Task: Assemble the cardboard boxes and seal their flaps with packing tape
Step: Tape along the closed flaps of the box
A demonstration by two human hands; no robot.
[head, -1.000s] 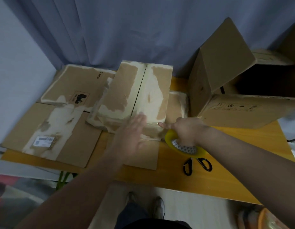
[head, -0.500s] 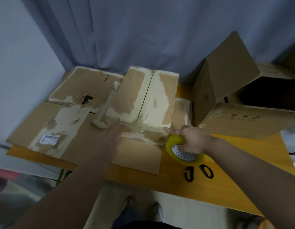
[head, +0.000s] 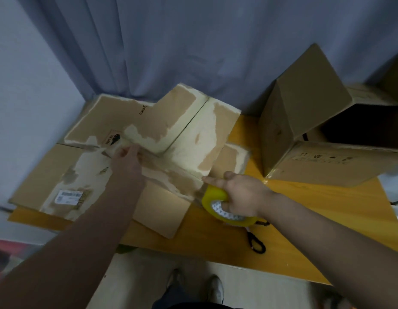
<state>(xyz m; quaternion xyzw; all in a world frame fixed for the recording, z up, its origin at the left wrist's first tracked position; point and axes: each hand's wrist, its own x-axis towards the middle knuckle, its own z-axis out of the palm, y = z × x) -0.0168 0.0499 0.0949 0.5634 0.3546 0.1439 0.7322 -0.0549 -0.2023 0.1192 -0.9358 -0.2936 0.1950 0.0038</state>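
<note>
A flattened cardboard box with torn, pale patches lies on top of another flat box on the yellow table. My left hand grips the left corner of the upper box, fingers curled over its edge. My right hand holds a yellow roll of packing tape at the box's near right corner, index finger stretched onto the cardboard. A strip of tape seems to run along the near edge between both hands.
An assembled open box lies on its side at the right of the table, flaps spread. Black-handled scissors lie near the front edge under my right wrist. A blue curtain hangs behind. My feet show below the table.
My left hand slid leftward from the box's middle to its left corner and now grips it. My right hand with the tape roll stayed at the near right corner.
</note>
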